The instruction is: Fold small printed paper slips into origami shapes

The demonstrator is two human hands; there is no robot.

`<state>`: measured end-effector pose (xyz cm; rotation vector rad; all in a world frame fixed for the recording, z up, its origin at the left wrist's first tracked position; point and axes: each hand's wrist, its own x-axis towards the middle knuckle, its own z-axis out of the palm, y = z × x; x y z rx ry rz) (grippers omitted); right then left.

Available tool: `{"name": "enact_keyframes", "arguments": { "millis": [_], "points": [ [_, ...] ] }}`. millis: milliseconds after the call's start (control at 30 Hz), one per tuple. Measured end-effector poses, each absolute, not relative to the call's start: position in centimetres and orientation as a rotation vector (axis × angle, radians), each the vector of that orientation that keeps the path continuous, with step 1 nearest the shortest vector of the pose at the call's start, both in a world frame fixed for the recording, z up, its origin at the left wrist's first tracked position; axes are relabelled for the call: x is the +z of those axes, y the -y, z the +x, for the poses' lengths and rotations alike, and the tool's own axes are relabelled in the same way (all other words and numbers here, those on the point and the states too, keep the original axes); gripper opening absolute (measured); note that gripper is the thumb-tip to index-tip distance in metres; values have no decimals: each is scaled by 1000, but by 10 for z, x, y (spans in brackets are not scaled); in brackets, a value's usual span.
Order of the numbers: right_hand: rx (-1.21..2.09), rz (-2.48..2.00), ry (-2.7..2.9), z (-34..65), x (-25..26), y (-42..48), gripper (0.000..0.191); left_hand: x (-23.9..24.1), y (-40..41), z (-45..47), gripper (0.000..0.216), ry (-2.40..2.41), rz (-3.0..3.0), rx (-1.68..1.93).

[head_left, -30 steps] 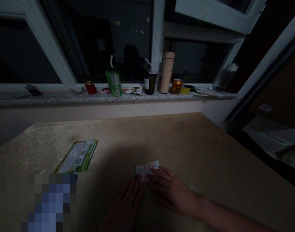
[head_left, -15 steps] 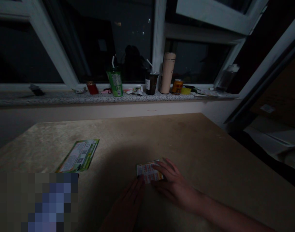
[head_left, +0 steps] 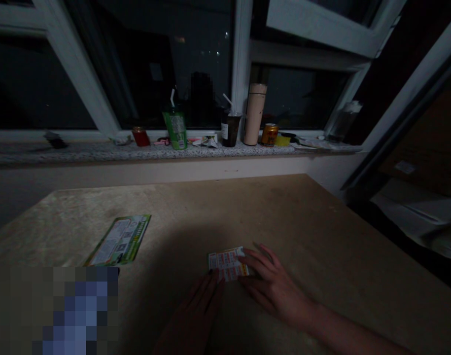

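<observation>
Head view: the right hand (head_left: 275,288) lies flat, fingers spread, tips on the right edge of a small printed card (head_left: 226,260) near the table's front. The left hand (head_left: 195,315), equally flat and gripping nothing, touches its lower-left corner. The thin, slick-looking card could skid or crease on the smooth tan tabletop (head_left: 302,222) under uneven pressure. A green leaflet (head_left: 120,240) lies well apart; a cylindrical flask (head_left: 255,114) stands on the speckled stone sill (head_left: 81,152).

Dim tan surface (head_left: 284,212). At left, green leaflet (head_left: 119,240) lying flat. Near centre, small printed card (head_left: 227,264), well apart from leaflet.
</observation>
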<state>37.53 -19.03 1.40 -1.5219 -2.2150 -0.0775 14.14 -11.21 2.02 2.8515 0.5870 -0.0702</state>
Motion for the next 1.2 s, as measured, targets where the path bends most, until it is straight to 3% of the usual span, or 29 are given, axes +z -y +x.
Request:
{"name": "enact_keyframes", "arguments": {
  "millis": [867, 1200],
  "points": [
    [-120, -1386, 2128, 372, 5, 192, 23, 26, 116, 130, 74, -586, 2897, -84],
    [-47, -1278, 2293, 370, 11, 193, 27, 4, 97, 126, 72, -673, 2937, 116]
  ]
}}
